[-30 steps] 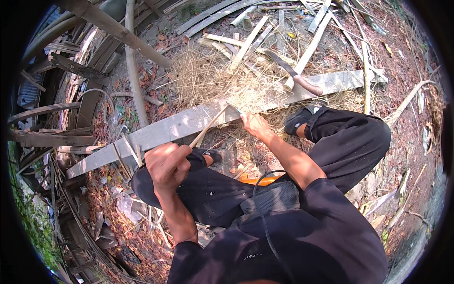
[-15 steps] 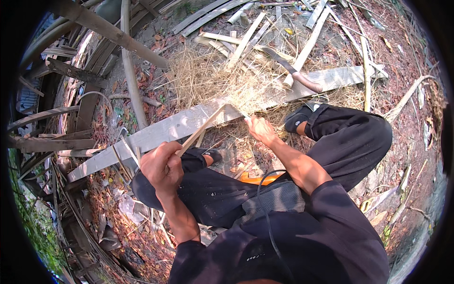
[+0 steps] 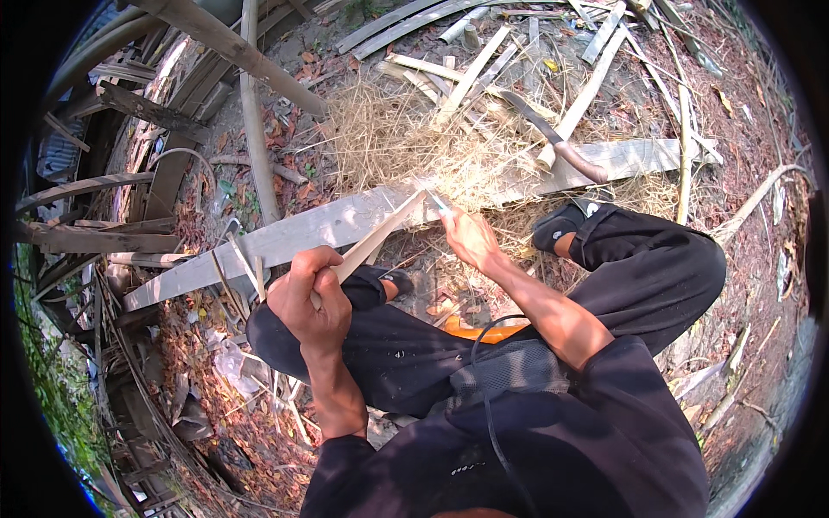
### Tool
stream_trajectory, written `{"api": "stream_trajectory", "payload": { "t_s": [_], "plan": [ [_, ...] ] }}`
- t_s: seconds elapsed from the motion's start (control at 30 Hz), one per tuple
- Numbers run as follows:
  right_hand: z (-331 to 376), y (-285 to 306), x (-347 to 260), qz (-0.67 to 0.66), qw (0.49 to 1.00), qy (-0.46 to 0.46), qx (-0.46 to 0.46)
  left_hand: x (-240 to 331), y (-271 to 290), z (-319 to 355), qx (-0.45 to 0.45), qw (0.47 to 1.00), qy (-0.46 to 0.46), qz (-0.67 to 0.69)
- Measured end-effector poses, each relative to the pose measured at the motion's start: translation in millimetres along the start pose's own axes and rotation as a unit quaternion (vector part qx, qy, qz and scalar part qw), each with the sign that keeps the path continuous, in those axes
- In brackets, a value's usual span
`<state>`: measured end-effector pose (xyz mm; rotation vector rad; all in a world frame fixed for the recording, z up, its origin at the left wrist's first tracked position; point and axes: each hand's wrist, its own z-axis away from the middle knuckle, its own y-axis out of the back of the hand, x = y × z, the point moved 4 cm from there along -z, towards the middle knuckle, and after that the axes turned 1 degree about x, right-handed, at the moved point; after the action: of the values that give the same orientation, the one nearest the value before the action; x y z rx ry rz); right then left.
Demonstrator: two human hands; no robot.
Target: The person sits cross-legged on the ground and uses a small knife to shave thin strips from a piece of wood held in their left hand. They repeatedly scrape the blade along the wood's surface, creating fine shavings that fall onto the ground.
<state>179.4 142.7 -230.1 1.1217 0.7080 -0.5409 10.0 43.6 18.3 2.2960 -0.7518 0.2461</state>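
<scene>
Note, against the earlier views, the pale strip (image 3: 377, 235) rolled to show more of its broad face, and the right hand (image 3: 471, 239) drawn slightly nearer to it. Judge this a small adjustment of angle between strip and blade, consistent with shaving work in progress.

Find the left hand (image 3: 313, 298) curled into a tight fist around the near end of the strip, above the left knee. Find the right hand closed around a small knife (image 3: 438, 200), with only a narrow length of blade showing; cannot tell the form of the handle. Locate the strip slanting up and rightward from the left fist, far end over the wooden plank (image 3: 302, 230), close by the blade. Cannot confirm contact between blade and strip.

Record loose shavings (image 3: 380, 142) heaped beyond the plank and spread onto it around the working point. Record also a machete (image 3: 553, 136) lying over the plank's right part, well apart from the knife, and split pieces (image 3: 471, 78) scattered farther off. Note the left shoe (image 3: 397, 282) below the strip and the right shoe (image 3: 554, 226) just beside the plank, both limiting clearance, in judgement. Observe a dark cable (image 3: 488, 414) hanging down the shirt front, clear of the blade.
</scene>
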Motion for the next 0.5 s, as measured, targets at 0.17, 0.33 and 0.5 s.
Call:
{"api": "stream_trajectory", "payload": {
  "t_s": [0.17,0.33,0.5],
  "plan": [
    [1.9,-20.3,-1.3,-0.002,0.999,0.048,0.007,1.2,-3.2,-0.9,-0.019,0.999,0.029,0.012],
    [-16.4,-14.8,51.2,0.012,0.999,-0.023,0.029,-3.3,1.5,-1.8,0.007,0.999,0.049,0.014],
    [14.4,-4.6,-25.8,0.026,0.996,0.087,0.014,-1.3,-0.8,-1.6,0.027,0.995,0.097,0.013]
  ]
}}
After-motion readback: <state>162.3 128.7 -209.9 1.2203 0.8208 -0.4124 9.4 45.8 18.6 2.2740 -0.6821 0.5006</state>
